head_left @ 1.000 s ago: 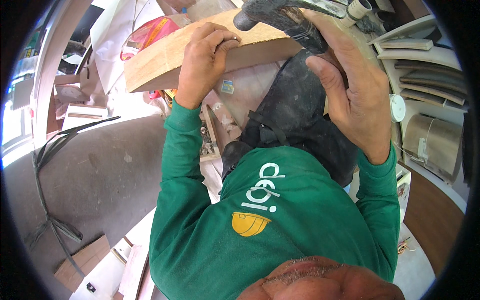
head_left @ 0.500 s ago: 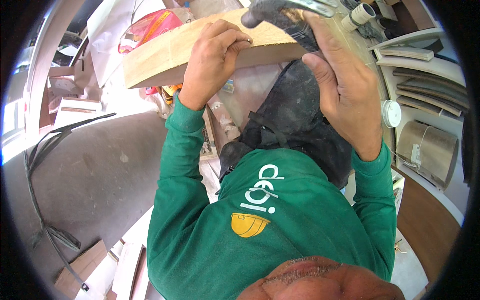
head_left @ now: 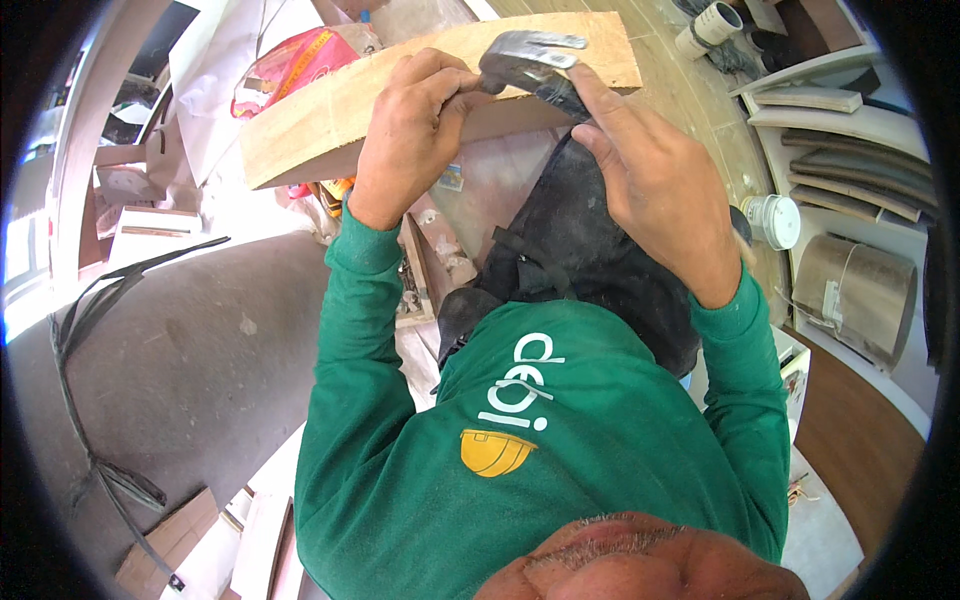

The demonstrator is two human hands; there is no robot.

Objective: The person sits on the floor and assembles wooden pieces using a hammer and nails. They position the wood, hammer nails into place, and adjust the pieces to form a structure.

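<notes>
A thick pale wooden beam (head_left: 330,110) lies across in front of me, its long edge toward me. My left hand (head_left: 415,130) rests on that edge, thumb and finger pinched round a small nail, which the hammer now hides. In my right hand (head_left: 660,180) is a claw hammer (head_left: 530,65), gripped by its dark handle. Its striking face is down at the left fingertips, and its shiny claw points right above the wood. Whether the face touches the nail I cannot tell.
A red bag (head_left: 300,70) with a yellow stripe lies behind the beam's left part. A large grey cylinder (head_left: 200,340) with a black cord fills the left. At right stand a white tub (head_left: 775,222), a shelf with curved panels (head_left: 850,165) and a white pipe piece (head_left: 712,30).
My right hand has brought the hammer down and left, onto the spot at my left fingertips. The left hand keeps its pinch; the nail's head, visible before, is now covered.
</notes>
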